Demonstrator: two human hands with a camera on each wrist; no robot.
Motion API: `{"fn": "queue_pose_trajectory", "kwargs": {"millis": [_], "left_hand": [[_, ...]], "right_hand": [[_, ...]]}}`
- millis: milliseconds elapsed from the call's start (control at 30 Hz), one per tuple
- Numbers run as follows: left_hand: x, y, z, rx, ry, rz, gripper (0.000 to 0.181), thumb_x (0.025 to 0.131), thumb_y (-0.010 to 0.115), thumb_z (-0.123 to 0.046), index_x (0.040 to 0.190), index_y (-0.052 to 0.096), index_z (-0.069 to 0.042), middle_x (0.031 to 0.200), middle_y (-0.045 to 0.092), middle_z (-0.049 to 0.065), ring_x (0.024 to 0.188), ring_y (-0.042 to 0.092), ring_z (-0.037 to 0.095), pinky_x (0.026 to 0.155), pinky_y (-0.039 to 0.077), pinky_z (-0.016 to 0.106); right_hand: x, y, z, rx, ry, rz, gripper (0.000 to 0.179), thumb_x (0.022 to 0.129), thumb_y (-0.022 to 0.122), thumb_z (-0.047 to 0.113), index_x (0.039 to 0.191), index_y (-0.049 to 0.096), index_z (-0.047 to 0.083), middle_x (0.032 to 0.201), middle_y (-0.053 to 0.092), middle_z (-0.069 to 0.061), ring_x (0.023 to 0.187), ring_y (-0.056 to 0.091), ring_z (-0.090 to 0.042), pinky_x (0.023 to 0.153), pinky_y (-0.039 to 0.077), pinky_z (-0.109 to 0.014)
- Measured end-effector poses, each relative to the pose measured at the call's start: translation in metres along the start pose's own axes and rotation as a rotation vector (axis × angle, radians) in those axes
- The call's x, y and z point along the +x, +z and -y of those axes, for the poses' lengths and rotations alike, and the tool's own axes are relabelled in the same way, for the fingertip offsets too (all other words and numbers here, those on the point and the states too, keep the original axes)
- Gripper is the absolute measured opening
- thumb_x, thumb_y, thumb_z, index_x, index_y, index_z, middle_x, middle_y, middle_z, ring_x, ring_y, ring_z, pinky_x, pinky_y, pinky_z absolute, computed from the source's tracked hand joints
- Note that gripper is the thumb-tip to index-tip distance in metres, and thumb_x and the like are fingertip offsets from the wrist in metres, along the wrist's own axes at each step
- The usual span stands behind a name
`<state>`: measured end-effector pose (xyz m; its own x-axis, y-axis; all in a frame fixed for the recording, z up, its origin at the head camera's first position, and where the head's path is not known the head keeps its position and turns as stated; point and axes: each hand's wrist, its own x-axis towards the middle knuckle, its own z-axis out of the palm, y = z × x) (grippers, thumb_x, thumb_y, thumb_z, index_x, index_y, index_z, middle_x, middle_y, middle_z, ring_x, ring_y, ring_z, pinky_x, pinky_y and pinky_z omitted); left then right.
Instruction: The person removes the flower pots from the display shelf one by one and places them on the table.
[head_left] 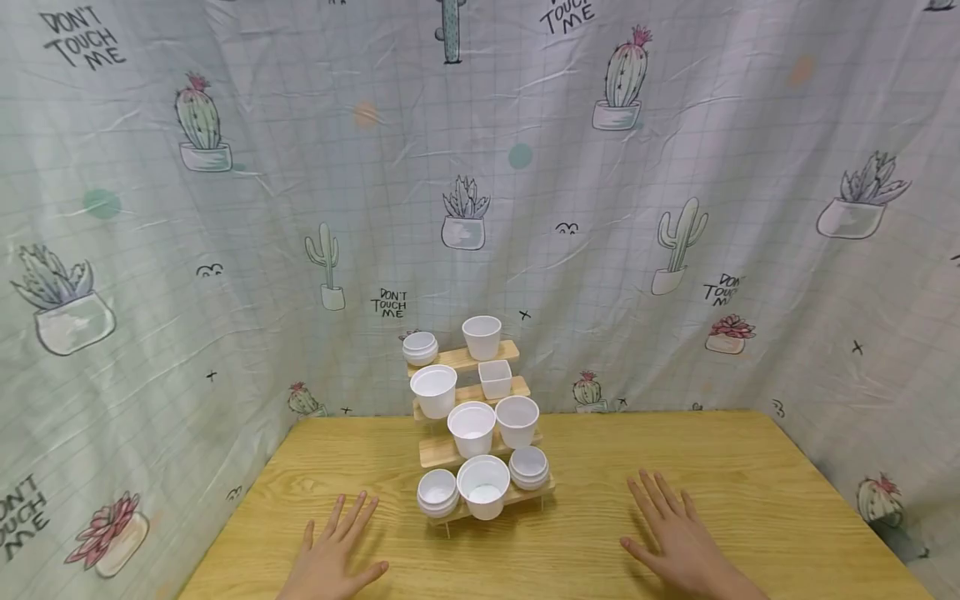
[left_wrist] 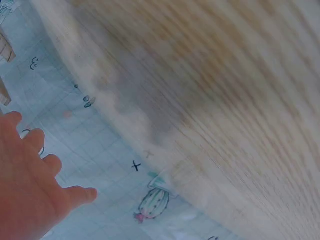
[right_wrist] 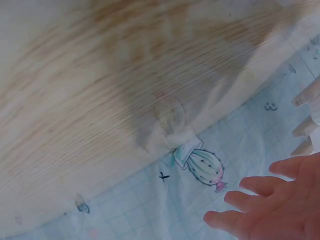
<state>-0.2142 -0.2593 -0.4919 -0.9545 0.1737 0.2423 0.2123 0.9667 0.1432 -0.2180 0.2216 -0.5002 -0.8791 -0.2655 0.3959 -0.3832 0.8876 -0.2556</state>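
Wood-grain table [head_left: 585, 546], near edge out of frame. Pale four-tier stand [head_left: 437, 452] on it, between left hand [head_left: 330, 554] and right hand [head_left: 678, 542]: both spread, grasping nothing. White pots [head_left: 483, 505], mostly round, one squarish, partly hide shelves [head_left: 454, 360].

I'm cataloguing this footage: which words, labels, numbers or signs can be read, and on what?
"DON'T TOUCH ME": cloth, upper left.
"TOUCH ME": cloth, top centre; the line above is cut off.
"DON'T TOUCH ME": cloth, centre.
"DON TOU M": cloth, right; the rest is lost in a fold.
"ON'T OUCH ME": cloth, lower left, clipped by the picture's edge.
"x"-shaped crosses: cloth, scattered.
White pots: no readable text.
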Motion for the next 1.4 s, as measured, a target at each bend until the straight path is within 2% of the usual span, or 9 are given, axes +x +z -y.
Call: {"fn": "queue_pose_trajectory", "kwargs": {"millis": [33, 100, 233, 267, 400, 967, 1100, 1267, 1400], "left_hand": [[0.000, 0.000, 0.000, -0.003, -0.001, 0.000, 0.084, 0.070, 0.053, -0.068, 0.140, 0.027, -0.029, 0.145, 0.031, 0.000, 0.132, 0.027, 0.034, 0.093, 0.021, 0.072], [0.000, 0.000, -0.001, -0.006, 0.000, -0.005, 0.085, 0.070, 0.053, -0.069, 0.140, 0.027, -0.028, 0.145, 0.031, -0.001, 0.132, 0.027, 0.033, 0.094, 0.021, 0.071], [0.001, 0.000, -0.002, -0.009, 0.019, -0.018, 0.085, 0.070, 0.054, -0.068, 0.140, 0.028, -0.028, 0.145, 0.032, -0.001, 0.132, 0.028, 0.033, 0.093, 0.022, 0.071], [0.001, 0.000, -0.003, -0.007, 0.026, -0.024, 0.085, 0.070, 0.055, -0.068, 0.140, 0.027, -0.028, 0.145, 0.032, -0.001, 0.132, 0.028, 0.033, 0.093, 0.023, 0.071], [0.002, -0.002, -0.006, -0.001, 0.049, -0.045, 0.085, 0.069, 0.055, -0.067, 0.140, 0.025, -0.032, 0.144, 0.032, -0.003, 0.132, 0.029, 0.032, 0.092, 0.025, 0.070], [0.010, -0.008, -0.031, -0.050, 0.201, -0.149, 0.089, 0.068, 0.065, -0.058, 0.141, 0.023, -0.029, 0.146, 0.028, -0.004, 0.139, 0.014, 0.018, 0.093, 0.027, 0.068], [0.012, -0.007, -0.035, -0.066, 0.230, -0.166, 0.091, 0.066, 0.067, -0.056, 0.141, 0.025, -0.027, 0.147, 0.027, -0.004, 0.138, 0.000, 0.005, 0.094, 0.026, 0.068], [0.018, -0.007, -0.041, -0.081, 0.265, -0.181, 0.099, 0.060, 0.073, -0.055, 0.142, 0.025, -0.025, 0.147, 0.026, -0.003, 0.136, 0.023, 0.024, 0.097, 0.026, 0.065], [0.025, -0.004, -0.045, -0.131, 0.279, -0.187, 0.105, 0.054, 0.078, -0.051, 0.141, 0.027, -0.022, 0.148, 0.026, -0.002, 0.138, 0.019, 0.022, 0.103, 0.021, 0.060]], "right_hand": [[0.000, 0.000, 0.001, -0.001, 0.001, 0.001, 0.076, 0.080, 0.059, 0.045, 0.142, 0.023, 0.020, 0.145, 0.028, -0.016, 0.140, 0.004, -0.022, 0.103, 0.015, -0.063], [0.001, 0.001, 0.002, -0.008, -0.003, -0.003, 0.075, 0.080, 0.059, 0.045, 0.142, 0.025, 0.018, 0.144, 0.029, -0.016, 0.140, -0.003, -0.019, 0.109, 0.001, -0.058], [0.002, 0.004, 0.004, -0.045, -0.036, -0.038, 0.074, 0.079, 0.060, 0.046, 0.140, 0.030, 0.014, 0.144, 0.031, -0.015, 0.139, -0.007, -0.010, 0.110, -0.017, -0.032], [0.002, 0.005, 0.004, -0.057, -0.048, -0.047, 0.075, 0.079, 0.060, 0.046, 0.140, 0.031, 0.014, 0.143, 0.031, -0.015, 0.136, -0.011, -0.003, 0.106, -0.020, -0.022], [0.005, 0.005, 0.008, -0.095, -0.097, -0.081, 0.076, 0.077, 0.062, 0.046, 0.139, 0.033, 0.012, 0.141, 0.036, -0.017, 0.133, -0.015, 0.001, 0.099, -0.023, -0.010], [0.019, 0.006, 0.030, -0.070, -0.193, -0.158, 0.075, 0.074, 0.066, 0.045, 0.134, 0.040, 0.009, 0.139, 0.041, -0.012, 0.132, -0.011, 0.005, 0.106, -0.017, -0.012], [0.023, 0.005, 0.035, -0.069, -0.192, -0.152, 0.075, 0.075, 0.066, 0.045, 0.136, 0.039, 0.011, 0.140, 0.039, -0.009, 0.138, 0.009, -0.008, 0.108, -0.016, -0.013], [0.030, 0.005, 0.043, -0.047, -0.218, -0.140, 0.072, 0.077, 0.064, 0.044, 0.137, 0.037, 0.012, 0.141, 0.038, -0.007, 0.128, 0.036, -0.027, 0.109, -0.014, -0.014], [0.039, 0.005, 0.052, -0.023, -0.272, -0.155, 0.070, 0.078, 0.064, 0.041, 0.136, 0.038, 0.013, 0.140, 0.040, -0.007, 0.126, 0.039, -0.029, 0.109, -0.012, -0.014]]}}
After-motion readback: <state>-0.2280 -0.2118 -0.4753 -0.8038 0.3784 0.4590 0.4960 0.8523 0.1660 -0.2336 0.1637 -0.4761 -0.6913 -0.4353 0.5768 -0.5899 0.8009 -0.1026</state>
